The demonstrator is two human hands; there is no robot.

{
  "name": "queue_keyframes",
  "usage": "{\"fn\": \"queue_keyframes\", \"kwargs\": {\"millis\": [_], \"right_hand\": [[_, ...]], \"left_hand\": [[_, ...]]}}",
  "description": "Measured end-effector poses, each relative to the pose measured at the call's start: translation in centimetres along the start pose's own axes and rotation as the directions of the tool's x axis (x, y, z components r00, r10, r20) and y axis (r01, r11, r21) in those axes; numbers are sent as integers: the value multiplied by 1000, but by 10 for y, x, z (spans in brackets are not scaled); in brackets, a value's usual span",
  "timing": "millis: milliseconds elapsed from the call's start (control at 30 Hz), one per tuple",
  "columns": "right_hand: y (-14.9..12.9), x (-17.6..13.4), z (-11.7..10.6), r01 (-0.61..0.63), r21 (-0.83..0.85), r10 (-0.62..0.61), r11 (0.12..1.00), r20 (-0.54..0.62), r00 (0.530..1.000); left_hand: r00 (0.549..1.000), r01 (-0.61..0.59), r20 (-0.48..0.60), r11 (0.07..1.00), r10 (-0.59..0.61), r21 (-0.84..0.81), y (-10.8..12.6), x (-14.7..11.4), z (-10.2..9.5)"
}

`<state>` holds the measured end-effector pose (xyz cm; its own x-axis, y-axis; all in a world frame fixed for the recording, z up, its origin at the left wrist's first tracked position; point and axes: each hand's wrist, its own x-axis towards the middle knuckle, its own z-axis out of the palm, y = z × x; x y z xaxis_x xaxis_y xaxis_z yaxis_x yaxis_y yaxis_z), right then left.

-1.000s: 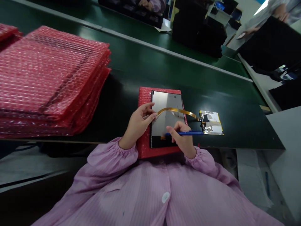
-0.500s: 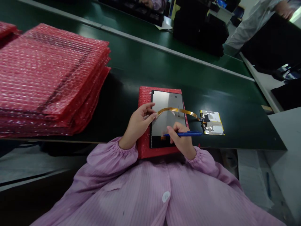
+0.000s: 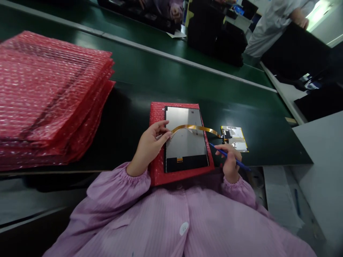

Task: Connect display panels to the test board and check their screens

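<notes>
Item: display panel (image 3: 185, 137), grey-faced with a dark lower band, lying flat on a red bubble-wrap pad (image 3: 157, 142) at the near edge of the green bench (image 3: 150, 75). A small orange mark sits on the dark band; I cannot make out what it is.

Item: amber flex ribbon (image 3: 195, 127), arching up over the panel's face and running right to a small circuit board (image 3: 235, 137) that lies on the bench just beside the pad. The joint between ribbon and board is too small to read.

My left hand (image 3: 148, 146): thumb and forefinger pinched on the ribbon's left end, at the panel's left edge. The fingertips cover the ribbon's tip, so its end is hidden.

My right hand (image 3: 229, 160): closed around a blue pen (image 3: 227, 156), held slantwise beside the pad's right edge, its far tip close to the board. Whether the tip touches anything I cannot tell.

Item: stack of red bubble-wrap sheets (image 3: 50, 92), far left, cut off by the frame's edge.

Background: another person's sleeve (image 3: 268, 25) and dark trays (image 3: 217, 32) across the bench, blurred. My pink smock (image 3: 171, 214) hides the pad's near edge.
</notes>
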<state>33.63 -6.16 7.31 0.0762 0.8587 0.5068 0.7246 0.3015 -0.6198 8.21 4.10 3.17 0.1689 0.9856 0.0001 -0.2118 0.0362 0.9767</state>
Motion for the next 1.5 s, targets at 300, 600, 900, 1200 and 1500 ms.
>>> {"fn": "queue_keyframes", "kwargs": {"millis": [300, 600, 900, 1200, 1500], "right_hand": [[43, 16, -16, 160, -327, -87, 931, 225, 970], [-14, -23, -22, -200, 110, 169, 974, 240, 956], [-33, 30, 0, -783, 368, 442, 502, 668, 598], [-42, 55, 28, -909, 336, 625, 246, 662, 413], [-38, 56, 49, -920, 297, 609, 257, 689, 393]], "left_hand": [[997, -32, -70, 999, 34, 24, 2, 0, 0], [962, 71, -260, 997, -79, -40, -6, -50, -31], [793, 567, -49, 766, -607, -305, 29, -96, -44], [795, 604, 154, 745, -586, -285, 45, -79, -37], [798, 599, 141, 798, -586, -69, 42, -51, -31]]}}
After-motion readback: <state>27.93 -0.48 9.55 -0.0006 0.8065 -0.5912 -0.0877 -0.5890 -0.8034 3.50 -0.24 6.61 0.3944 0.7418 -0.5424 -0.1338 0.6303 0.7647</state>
